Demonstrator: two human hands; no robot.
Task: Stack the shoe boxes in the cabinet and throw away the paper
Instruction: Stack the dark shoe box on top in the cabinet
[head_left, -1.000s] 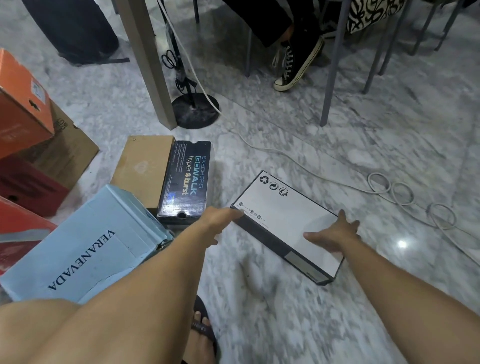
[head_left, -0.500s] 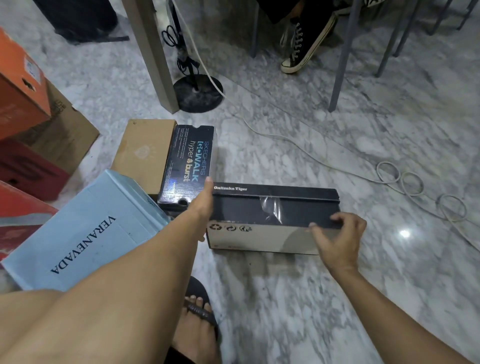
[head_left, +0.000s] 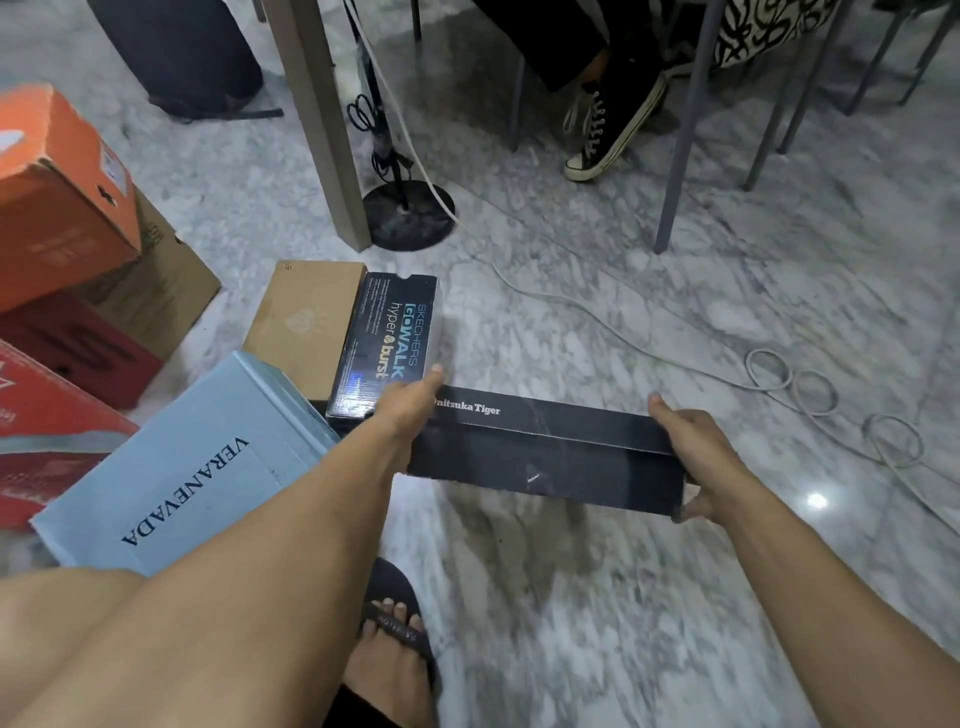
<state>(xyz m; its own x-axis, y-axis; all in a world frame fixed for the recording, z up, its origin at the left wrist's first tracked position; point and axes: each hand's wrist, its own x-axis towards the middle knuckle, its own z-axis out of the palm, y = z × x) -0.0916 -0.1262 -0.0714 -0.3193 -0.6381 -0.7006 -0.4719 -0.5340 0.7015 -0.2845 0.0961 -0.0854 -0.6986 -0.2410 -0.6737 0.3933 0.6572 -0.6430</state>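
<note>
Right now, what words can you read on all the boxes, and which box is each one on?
"Onitsuka Tiger": lid edge of the black box held by the left hand and right hand.
"SKECHERS GOWALK hyper burst": top of the dark Skechers box.
"VERANEVADA": top of the light blue box.
Small print beside the Skechers logo: too small to read.
Label on the orange box: blurred, unreadable.
</note>
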